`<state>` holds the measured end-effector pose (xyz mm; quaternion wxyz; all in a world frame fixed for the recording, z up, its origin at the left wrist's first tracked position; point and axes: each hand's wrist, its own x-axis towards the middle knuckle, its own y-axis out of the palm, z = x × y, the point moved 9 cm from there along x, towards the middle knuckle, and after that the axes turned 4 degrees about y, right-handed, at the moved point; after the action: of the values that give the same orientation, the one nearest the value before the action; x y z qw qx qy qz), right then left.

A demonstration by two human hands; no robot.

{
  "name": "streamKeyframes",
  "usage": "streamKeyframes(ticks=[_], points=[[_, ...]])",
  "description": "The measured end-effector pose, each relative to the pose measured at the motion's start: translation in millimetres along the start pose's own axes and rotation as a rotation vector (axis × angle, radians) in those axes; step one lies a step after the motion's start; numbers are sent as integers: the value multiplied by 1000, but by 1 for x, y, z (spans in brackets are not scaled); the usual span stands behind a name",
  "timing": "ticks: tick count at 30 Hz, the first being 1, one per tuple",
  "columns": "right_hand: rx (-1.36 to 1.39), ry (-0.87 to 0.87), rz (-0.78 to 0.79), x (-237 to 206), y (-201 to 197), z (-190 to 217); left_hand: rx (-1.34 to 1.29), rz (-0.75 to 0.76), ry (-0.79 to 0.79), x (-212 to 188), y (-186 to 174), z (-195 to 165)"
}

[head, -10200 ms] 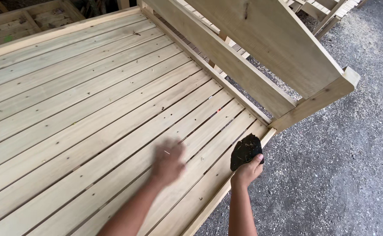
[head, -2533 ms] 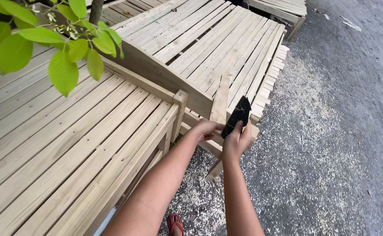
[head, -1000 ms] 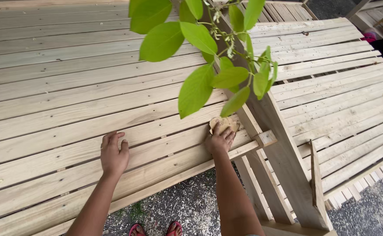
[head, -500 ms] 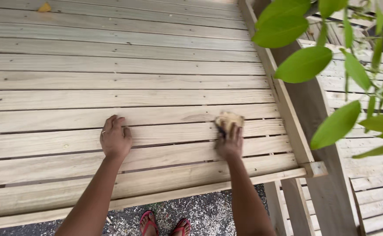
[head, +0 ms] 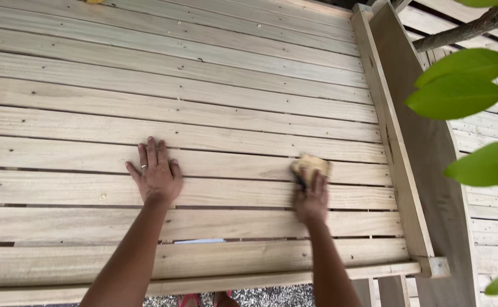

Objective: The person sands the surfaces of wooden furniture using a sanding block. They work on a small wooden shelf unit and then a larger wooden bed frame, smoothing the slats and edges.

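A large panel of pale wooden slats (head: 215, 108) fills the view, with narrow gaps between the boards. My left hand (head: 156, 173) lies flat on a slat, fingers spread, a ring on one finger. My right hand (head: 311, 193) presses a tan sanding pad with a dark underside (head: 310, 166) against the slats, near the panel's right side rail. The pad's lower part is hidden under my fingers.
A wooden side rail (head: 388, 142) runs up the panel's right edge. Beyond it lie more slatted panels (head: 488, 199). Green leaves on a branch (head: 465, 85) hang at the right. Gravel (head: 277, 297) and my feet in red sandals show below the near edge.
My view has swung from the panel's far corner to this spot above the slats. My right hand's dark tool has given way to the tan pad. Over the last second both hands stayed on the slats.
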<state>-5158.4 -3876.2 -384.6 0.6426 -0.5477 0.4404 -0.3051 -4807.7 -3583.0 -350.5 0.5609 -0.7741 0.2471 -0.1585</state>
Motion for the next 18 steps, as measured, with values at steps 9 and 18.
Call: streamKeyframes(ticks=[9, 18], points=[[-122, -490, -9, 4, -28, 303, -41, 39, -53, -15, 8, 12], [-176, -53, -86, 104, -60, 49, -30, -134, -208, -21, 1, 27]])
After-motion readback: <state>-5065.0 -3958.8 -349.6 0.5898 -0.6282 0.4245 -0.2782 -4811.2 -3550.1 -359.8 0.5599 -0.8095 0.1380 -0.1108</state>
